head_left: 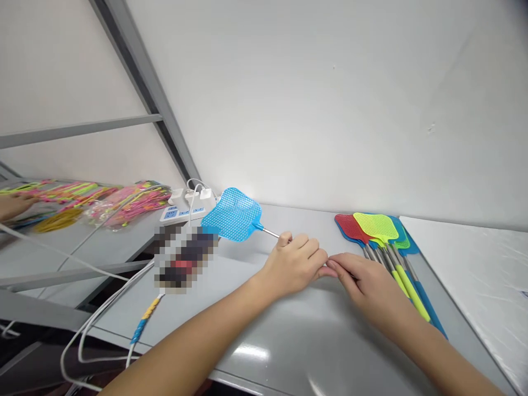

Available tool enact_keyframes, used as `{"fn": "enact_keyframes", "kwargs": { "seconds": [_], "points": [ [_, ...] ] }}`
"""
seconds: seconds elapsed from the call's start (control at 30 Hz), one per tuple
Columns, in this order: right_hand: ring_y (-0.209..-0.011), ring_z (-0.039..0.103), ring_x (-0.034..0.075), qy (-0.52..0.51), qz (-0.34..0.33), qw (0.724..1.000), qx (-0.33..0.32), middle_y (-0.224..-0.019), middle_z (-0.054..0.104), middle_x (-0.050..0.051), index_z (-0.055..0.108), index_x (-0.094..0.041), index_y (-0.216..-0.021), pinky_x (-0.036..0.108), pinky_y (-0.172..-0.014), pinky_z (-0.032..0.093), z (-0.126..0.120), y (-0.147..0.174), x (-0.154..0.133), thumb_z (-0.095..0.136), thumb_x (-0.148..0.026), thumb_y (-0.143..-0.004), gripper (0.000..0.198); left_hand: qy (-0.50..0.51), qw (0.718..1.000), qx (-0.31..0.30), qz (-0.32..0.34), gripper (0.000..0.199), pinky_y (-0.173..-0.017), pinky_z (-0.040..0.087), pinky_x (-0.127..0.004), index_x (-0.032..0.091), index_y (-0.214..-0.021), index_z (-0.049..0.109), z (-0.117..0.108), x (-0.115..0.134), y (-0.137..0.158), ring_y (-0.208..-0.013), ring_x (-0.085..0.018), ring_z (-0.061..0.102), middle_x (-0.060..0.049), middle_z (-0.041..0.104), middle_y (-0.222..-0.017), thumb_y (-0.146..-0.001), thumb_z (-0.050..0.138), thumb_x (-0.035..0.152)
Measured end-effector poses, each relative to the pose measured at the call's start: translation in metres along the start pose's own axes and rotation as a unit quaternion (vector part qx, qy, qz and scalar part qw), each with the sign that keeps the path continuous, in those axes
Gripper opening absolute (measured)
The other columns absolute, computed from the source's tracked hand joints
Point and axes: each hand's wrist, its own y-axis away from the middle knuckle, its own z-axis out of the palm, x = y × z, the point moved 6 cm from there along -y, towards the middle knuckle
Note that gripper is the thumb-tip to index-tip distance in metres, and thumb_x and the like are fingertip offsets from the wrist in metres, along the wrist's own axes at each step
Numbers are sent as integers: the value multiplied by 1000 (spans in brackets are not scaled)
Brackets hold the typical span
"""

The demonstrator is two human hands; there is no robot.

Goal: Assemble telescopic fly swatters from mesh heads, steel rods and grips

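A blue fly swatter (236, 215) with a mesh head and a thin metal shaft points to the upper left, above the grey table. My left hand (295, 263) is wrapped round it where the shaft ends, so the handle is hidden. My right hand (367, 283) meets the left at the fingertips, its thumb and fingers pinched together. Whatever lies in that pinch is too hidden to make out. Right of my right hand, a pile of fly swatters (377, 228) in red, yellow, green and blue lies on the table, metal shafts and coloured handles overlapping.
A power strip (183, 214) with white plugs and cables stands behind the swatter head. A pixelated object (185, 258) lies at left. Another person's hand (16, 206) is at the far left by colourful bagged items (127, 203). A white sheet (474, 264) borders the right.
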Motion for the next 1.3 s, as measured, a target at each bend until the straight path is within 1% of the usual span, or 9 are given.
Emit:
{"fn": "enact_keyframes", "kwargs": {
  "seconds": [0.13, 0.27, 0.43, 0.53, 0.67, 0.83, 0.93, 1.1, 1.3],
  "points": [
    [-60, 55, 13, 28, -8, 999, 24, -71, 62, -2, 60, -25, -81, 25, -53, 36, -4, -1, 1, 40, -36, -97, 28, -20, 1000, 22, 1, 36, -69, 22, -35, 20, -73, 52, -4, -15, -1, -68, -15, 44, 1, 56, -67, -93, 44, 49],
    [-62, 58, 13, 107, -39, 991, 69, -77, 64, -1, 62, -25, -88, 25, -53, 36, -14, 2, 10, 40, -39, -97, 27, -67, 997, 20, -31, 34, -67, 22, -34, 20, -73, 54, -15, -49, 3, -68, -16, 45, 0, 57, -67, -95, 44, 44],
    [-64, 59, 13, 200, -88, 968, 125, -77, 63, 1, 62, -23, -91, 25, -55, 36, -35, 30, 22, 41, -39, -97, 27, -99, 993, 54, -27, 37, -66, 24, -34, 19, -66, 52, -31, -74, 10, -62, -16, 43, 0, 55, -62, -96, 41, 39],
    [-66, 59, 13, 244, -102, 953, 146, -78, 64, 2, 62, -22, -93, 26, -56, 35, -44, 49, 26, 44, -36, -96, 23, -82, 992, 86, -29, 37, -64, 23, -35, 20, -63, 50, -38, -70, 10, -59, -16, 42, 0, 52, -58, -95, 41, 35],
    [-65, 60, 13, 266, -99, 944, 166, -78, 65, 1, 62, -20, -92, 25, -54, 33, -46, 55, 32, 46, -34, -95, 21, -40, 992, 84, -84, 32, -66, 23, -36, 19, -62, 48, -40, -52, 3, -59, -15, 41, 0, 54, -59, -92, 44, 28],
    [-57, 54, 11, 264, -119, 940, 179, -69, 61, 0, 61, -19, -86, 25, -51, 28, -41, 36, 19, 43, -34, -96, 25, -3, 994, 65, -83, 27, -71, 24, -37, 18, -72, 53, -33, -16, -6, -65, -15, 46, -1, 60, -70, -91, 48, 36],
    [-56, 52, 11, 264, -135, 940, 167, -67, 60, 0, 61, -19, -84, 26, -50, 25, -34, 19, 4, 43, -35, -96, 27, -8, 996, 41, -77, 27, -71, 23, -37, 18, -76, 55, -27, -6, -7, -67, -16, 47, -1, 59, -71, -93, 46, 37],
    [-54, 49, 11, 252, -140, 945, 154, -65, 58, -1, 60, -20, -82, 26, -49, 23, -20, -5, -12, 41, -37, -97, 29, -31, 996, 27, -74, 23, -72, 22, -36, 20, -83, 57, -20, -16, -1, -67, -15, 48, 1, 56, -69, -95, 44, 34],
    [-56, 51, 11, 231, -134, 956, 124, -69, 60, -1, 61, -21, -87, 25, -49, 23, -7, -16, -8, 39, -36, -98, 29, -80, 995, 56, -21, 33, -68, 22, -34, 20, -71, 52, -20, -43, 5, -62, -15, 44, 2, 53, -62, -95, 45, 42]
  ]
}}
